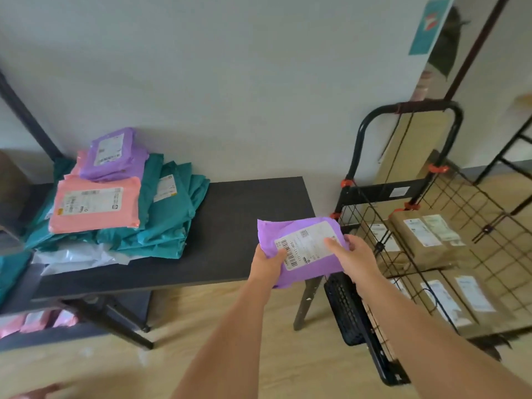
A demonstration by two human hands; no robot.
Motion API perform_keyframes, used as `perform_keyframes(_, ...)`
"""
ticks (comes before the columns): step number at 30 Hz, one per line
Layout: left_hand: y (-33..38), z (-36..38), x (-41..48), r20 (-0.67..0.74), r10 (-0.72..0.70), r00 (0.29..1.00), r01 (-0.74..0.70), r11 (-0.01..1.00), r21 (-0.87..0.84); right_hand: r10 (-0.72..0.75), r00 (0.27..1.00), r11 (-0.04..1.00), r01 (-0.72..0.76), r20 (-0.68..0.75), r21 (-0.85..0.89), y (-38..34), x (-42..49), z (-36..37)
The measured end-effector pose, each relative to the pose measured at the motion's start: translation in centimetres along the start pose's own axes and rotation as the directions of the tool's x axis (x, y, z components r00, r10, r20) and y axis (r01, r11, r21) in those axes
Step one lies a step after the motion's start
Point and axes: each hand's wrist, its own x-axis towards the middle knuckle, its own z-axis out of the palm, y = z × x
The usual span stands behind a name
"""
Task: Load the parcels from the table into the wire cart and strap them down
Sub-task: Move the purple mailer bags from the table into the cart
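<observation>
A purple parcel (302, 249) with a white label hangs in the air over the black table's (244, 214) right end, next to the wire cart (449, 226). My left hand (266, 262) grips its left edge, thumb on top. My right hand (352, 256) grips its right side, thumb on the label. On the left of the table lies a pile of parcels: a pink parcel (95, 204), another purple parcel (113, 154) and several teal parcels (169, 214) over white ones. Several brown parcels (423, 237) lie inside the cart.
The cart has a black handle frame (403, 110) with orange clips and stands on the wooden floor right of the table. A black shelf frame (26, 116) stands at the left, with pink parcels (37, 321) on a low shelf under the table. The wall is right behind.
</observation>
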Motion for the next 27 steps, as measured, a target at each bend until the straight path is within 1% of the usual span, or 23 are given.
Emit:
perform_keyframes(3, -0.8, 3.8, -0.5, 0.057, -0.010, 0.998, 0.006, 0.998, 0.064, 0.025, 1.000, 1.000, -0.025, -0.009, 0.002, 2.4, 0.3, -3.8)
perform_keyframes(10, -2.6, 15.2, -1.7, 0.138, -0.039, 0.990, 0.017, 0.988, 0.154, 0.102, 0.989, 0.994, -0.096, -0.108, 0.055, 7.8, 2.4, -14.4)
perform_keyframes(14, -3.5, 22.6, -2.5, 0.178, -0.054, 0.983, 0.017, 0.979, 0.204, 0.172, 0.978, 0.981, -0.159, -0.119, 0.112, 10.8, 4.3, -20.9)
perform_keyframes(15, -3.7, 24.4, -2.7, 0.175, -0.060, 0.983, 0.025, 0.981, 0.194, 0.199, 0.974, 0.973, -0.183, -0.109, 0.140, 11.7, 4.9, -22.5)
perform_keyframes(19, -4.9, 30.5, -3.1, 0.102, -0.133, 0.986, 0.127, 0.990, 0.061, 0.317, 0.948, 0.901, -0.299, -0.007, 0.315, 15.1, 7.4, -27.9)
perform_keyframes(21, -6.1, 33.2, -2.9, 0.089, -0.186, 0.979, 0.189, 0.981, -0.033, 0.359, 0.932, 0.857, -0.346, 0.039, 0.383, 16.3, 8.5, -30.3)
perform_keyframes(24, -7.7, 36.5, -2.9, 0.073, -0.241, 0.968, 0.251, 0.935, -0.251, 0.394, 0.913, 0.778, -0.392, 0.104, 0.491, 18.1, 9.5, -33.0)
perform_keyframes(26, -8.4, 38.4, -2.9, 0.092, -0.265, 0.960, 0.280, 0.891, -0.357, 0.398, 0.905, 0.725, -0.412, 0.152, 0.552, 19.2, 9.7, -34.1)
perform_keyframes(27, -8.5, 39.2, -3.0, 0.103, -0.271, 0.957, 0.290, 0.878, -0.381, 0.397, 0.902, 0.708, -0.420, 0.172, 0.568, 19.6, 9.8, -34.4)
